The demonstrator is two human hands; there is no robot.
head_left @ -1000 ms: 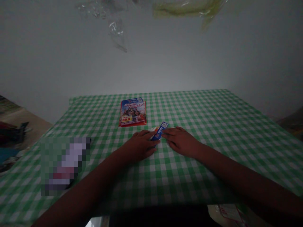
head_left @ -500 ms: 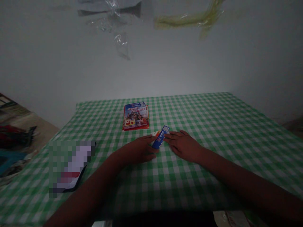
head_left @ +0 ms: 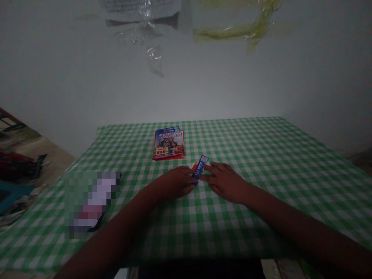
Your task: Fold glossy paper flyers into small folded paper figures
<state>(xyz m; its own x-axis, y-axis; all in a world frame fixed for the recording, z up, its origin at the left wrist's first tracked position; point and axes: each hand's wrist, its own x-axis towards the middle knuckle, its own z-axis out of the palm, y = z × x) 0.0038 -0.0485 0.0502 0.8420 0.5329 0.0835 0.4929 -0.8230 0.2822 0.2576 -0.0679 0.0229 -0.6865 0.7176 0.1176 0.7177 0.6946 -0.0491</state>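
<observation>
Between my hands a folded flyer [head_left: 200, 164] lies slantwise on the cloth, its blue strip and QR code facing up and an orange and white part showing at its left. My left hand [head_left: 176, 183] rests at the flyer's left side, fingers stretched out, the fingertips touching its lower left edge. From the right, my right hand [head_left: 225, 181] lies with spread fingers, some fingertips on the blue strip. Fingers cover part of the flyer's lower end. Farther back lies a stack of colourful flyers [head_left: 169, 145], printed with people and the price 89.9.
A green and white checked tablecloth [head_left: 247, 143] covers the table. A phone [head_left: 100, 197], blurred by pixels, lies at the left. Behind the table rises a white wall [head_left: 221, 85] with tape on it. Assorted things, including something blue [head_left: 13, 195], are on the floor at left.
My left fingers have moved slightly right over the flyer's lower end, and my right fingertips reach a little farther onto the blue strip. The view has shifted slightly.
</observation>
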